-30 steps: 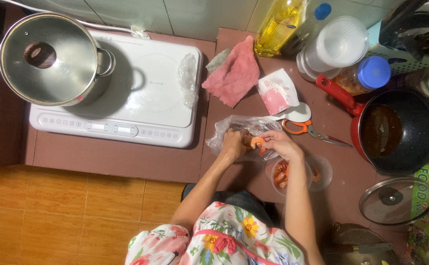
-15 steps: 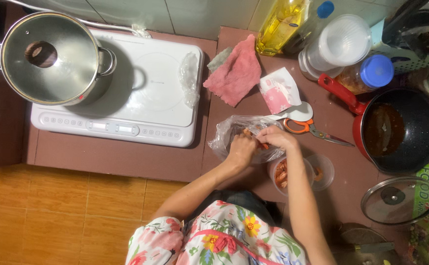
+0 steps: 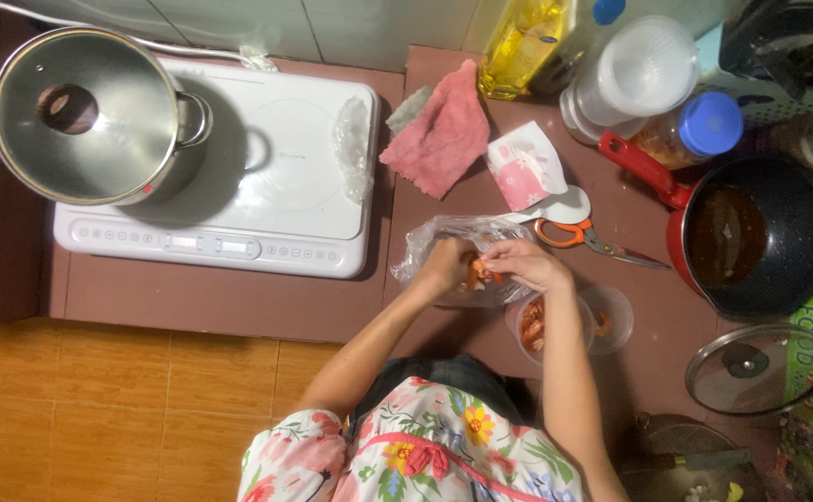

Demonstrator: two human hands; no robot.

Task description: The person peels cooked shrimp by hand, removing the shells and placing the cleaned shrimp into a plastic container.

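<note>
Carefully, you keep both hands, left (image 3: 445, 267) and right (image 3: 521, 265), pinching the shrimp (image 3: 479, 272) over the bag (image 3: 443, 244), so shells fall inside.

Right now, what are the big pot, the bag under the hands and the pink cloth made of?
The big pot looks like shiny steel: it is silvery and mirrors light, with a lid that seems to be glass. The bag looks like thin clear plastic, crinkled and see-through. The pink cloth seems to be soft fabric, matte and rumpled. Both the left hand and the right hand hold something orange over the bag.
</note>
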